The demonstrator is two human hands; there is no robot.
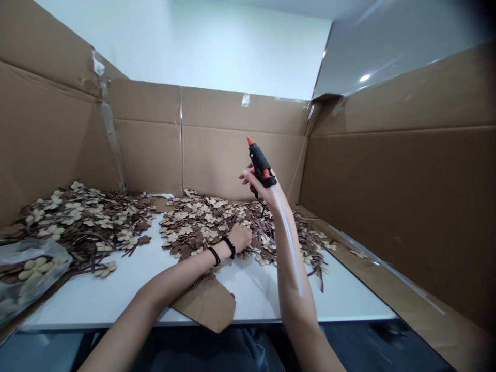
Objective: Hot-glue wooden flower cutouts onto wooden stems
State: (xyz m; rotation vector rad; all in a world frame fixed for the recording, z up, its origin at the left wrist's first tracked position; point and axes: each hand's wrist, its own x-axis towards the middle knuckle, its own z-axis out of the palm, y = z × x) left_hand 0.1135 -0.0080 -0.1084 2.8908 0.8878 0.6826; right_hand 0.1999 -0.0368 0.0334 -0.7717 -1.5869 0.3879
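Note:
My right hand (260, 182) is raised above the far part of the table, gripping a black glue gun (259, 157). The gun's orange nozzle tilts up and to the left, and a long clear glue stick (289, 232) runs from its rear along my forearm. Lower down, my left hand (240, 236) rests with curled fingers at the edge of a pile of brown and cream flower-shaped pieces (197, 219) with thin stems. Whatever those fingers pinch is hidden. Dark bands circle the left wrist.
Another heap of flower pieces (81, 217) lies at the left, beside a clear plastic bag (33, 271) holding more. A torn cardboard piece (209, 305) overlaps the front edge of the white table (127, 289). Tall cardboard walls (240, 150) enclose the back and sides.

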